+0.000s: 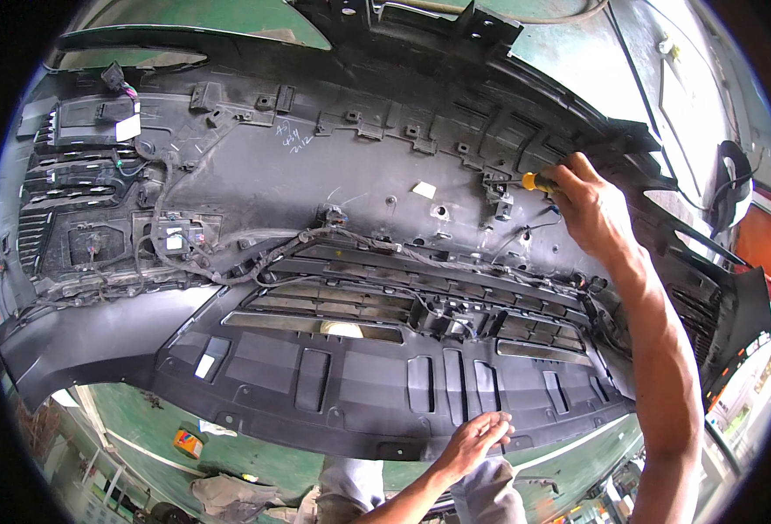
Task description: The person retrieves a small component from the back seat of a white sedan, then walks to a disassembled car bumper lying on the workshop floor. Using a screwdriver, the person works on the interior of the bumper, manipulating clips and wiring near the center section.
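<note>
A large black car bumper (254, 188) lies with its inner side toward me, filling most of the head view. My right hand (588, 203) reaches across its right part, fingers wrapped round the yellow handle of a screwdriver (540, 182). The screwdriver's shaft points left, and its tip meets a small black bracket (497, 190) on the bumper's inner face. My left hand (477, 439) is by the bumper's near edge, its fingers bent and pressed together; whatever they may hold is too small to make out.
A wiring harness (315, 234) runs along the bumper's middle. At the left, a connector with coloured wires (119, 80) stands up. Below the near edge, an orange-yellow box (188, 444) and a grey cloth (232, 496) lie on the green floor (276, 441). Several tools are at lower right.
</note>
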Motion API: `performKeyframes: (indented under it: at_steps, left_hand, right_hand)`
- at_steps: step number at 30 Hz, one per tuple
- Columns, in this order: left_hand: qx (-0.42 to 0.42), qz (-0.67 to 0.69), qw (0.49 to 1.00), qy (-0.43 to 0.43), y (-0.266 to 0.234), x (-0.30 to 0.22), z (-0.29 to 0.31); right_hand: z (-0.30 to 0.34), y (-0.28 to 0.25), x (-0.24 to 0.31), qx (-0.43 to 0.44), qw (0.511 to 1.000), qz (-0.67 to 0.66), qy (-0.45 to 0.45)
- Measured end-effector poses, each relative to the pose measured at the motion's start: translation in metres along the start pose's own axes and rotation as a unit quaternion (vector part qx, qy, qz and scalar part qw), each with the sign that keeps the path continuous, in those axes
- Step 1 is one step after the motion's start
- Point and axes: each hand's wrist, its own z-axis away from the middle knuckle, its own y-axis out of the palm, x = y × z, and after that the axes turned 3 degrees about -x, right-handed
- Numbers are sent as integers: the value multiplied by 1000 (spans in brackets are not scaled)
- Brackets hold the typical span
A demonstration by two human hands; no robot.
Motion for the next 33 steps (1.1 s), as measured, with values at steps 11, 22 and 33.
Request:
performKeyframes:
  at_steps: [11,22,33]
  left_hand:
    - [3,4,1000,-11,2,-4,1]
    - [1,-3,1000,-6,3,-5,2]
    - [2,1,1000,-9,2,-6,1]
  right_hand:
    - [-1,2,-1,27,998,6,63]
    - [-4,5,6,46,991,50,118]
    - [-6,-1,14,51,985,-24,166]
